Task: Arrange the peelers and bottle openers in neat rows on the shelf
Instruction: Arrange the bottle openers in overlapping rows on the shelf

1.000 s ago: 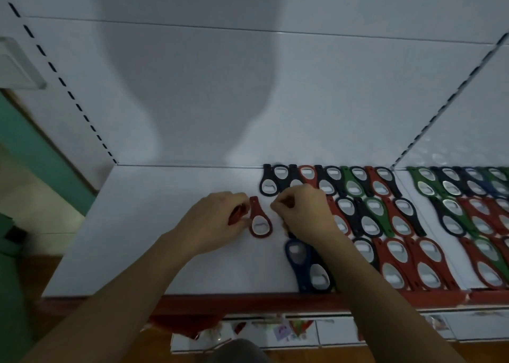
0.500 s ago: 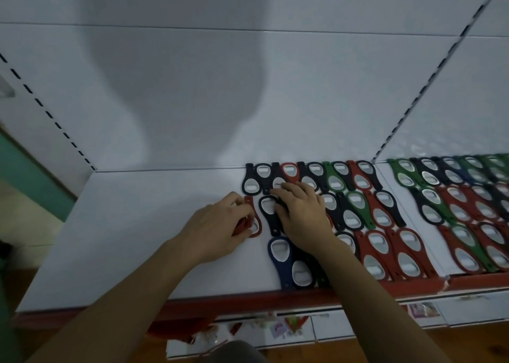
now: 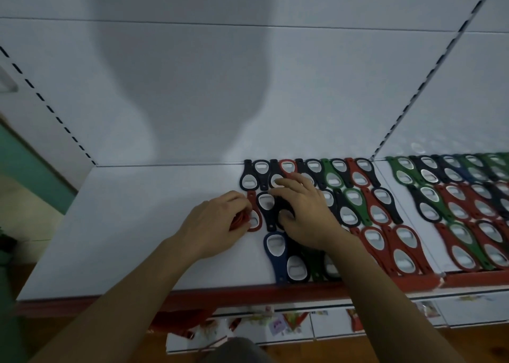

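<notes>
Middle row, left end: my left hand (image 3: 217,223) grips spare red openers (image 3: 238,221); my right hand (image 3: 305,215) lies flat on the black openers (image 3: 269,220). Next I'd lay one alongside.

The left grip (image 3: 217,222) curls over a red thing (image 3: 239,221). Only a blurred edge of it shows between the fingers, so one piece or several cannot be told. The fingertips also cover the left side of a red bottle opener (image 3: 255,219). The right grip (image 3: 301,211) lies over a black bottle opener (image 3: 281,207); whether it pinches or only presses is hidden. The right forearm (image 3: 385,294) covers most of a dark green bottle opener (image 3: 312,255). The right edge cuts the rows of bottle openers (image 3: 484,212). The packages (image 3: 278,325) below are blurred.
</notes>
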`<state>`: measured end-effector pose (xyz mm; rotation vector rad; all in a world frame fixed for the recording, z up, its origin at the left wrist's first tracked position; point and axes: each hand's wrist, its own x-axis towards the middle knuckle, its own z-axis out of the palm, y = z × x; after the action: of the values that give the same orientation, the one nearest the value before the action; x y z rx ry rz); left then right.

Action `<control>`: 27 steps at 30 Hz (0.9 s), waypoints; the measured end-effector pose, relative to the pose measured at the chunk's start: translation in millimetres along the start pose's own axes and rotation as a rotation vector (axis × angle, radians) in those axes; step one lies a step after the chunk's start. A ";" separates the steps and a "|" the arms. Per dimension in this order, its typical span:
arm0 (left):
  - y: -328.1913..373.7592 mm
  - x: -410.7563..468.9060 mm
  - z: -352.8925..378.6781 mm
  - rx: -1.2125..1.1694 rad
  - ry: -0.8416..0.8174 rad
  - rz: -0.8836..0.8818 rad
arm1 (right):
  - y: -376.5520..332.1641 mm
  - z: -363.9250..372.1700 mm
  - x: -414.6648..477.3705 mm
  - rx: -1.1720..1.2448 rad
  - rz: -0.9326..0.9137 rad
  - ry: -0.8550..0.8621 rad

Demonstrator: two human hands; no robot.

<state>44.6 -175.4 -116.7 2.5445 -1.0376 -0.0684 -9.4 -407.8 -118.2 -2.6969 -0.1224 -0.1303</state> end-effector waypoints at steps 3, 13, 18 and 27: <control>0.9 -0.8 0.7 -0.020 0.027 -0.022 | 5.6 -4.9 -1.0 -0.011 -0.037 -0.088; 10.3 -9.6 -1.6 -0.084 0.093 -0.105 | -0.6 -10.0 -8.8 0.056 -0.077 -0.007; 34.7 -29.2 -1.5 -0.109 0.071 0.031 | 10.3 -17.8 -36.0 0.074 -0.073 0.126; 57.5 -38.0 2.5 -0.562 0.278 -0.258 | -3.3 -7.5 -56.9 0.008 -0.170 -0.026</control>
<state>-21.6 -187.7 -101.4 2.0781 -0.4896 -0.0632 -66.7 -411.8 -116.3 -2.6779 -0.3591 -0.1457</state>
